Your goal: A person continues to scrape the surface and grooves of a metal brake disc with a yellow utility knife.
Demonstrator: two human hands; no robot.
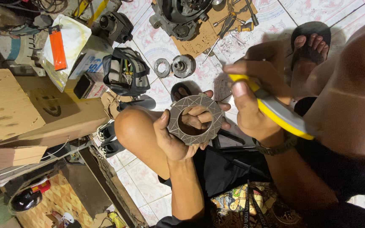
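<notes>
Resting in the left hand (178, 135), near the middle of the view above the lap: a flat grey friction ring (195, 119) with a grooved, patterned face and a wide open centre. Held face-up toward the camera, the thumb (162, 122) pressed against its left rim, the fingers (197, 120) curled up from underneath and showing through the hole. Clamped, then, between thumb and fingers, tilted slightly.

Just to the right and a little higher: the right hand (254, 105), closed around a yellow and grey tool (275, 112), its yellow end (237, 79) poking out near the fingertips, close to the ring's upper right edge but apart from it. Worn on that wrist: a dark watch strap (275, 147).

Below the ring: a bare knee (134, 126) and dark shorts (224, 169). Further out, on the patterned tile floor (148, 38): a small metal ring (162, 67) beside a round geared part (183, 66), a black pouch (125, 71), an engine casing (178, 17) on cardboard with screwdrivers (237, 21), a sandalled foot (311, 44), and at far left cardboard boxes (17, 105) with an orange knife (57, 48) on a plastic bag.
</notes>
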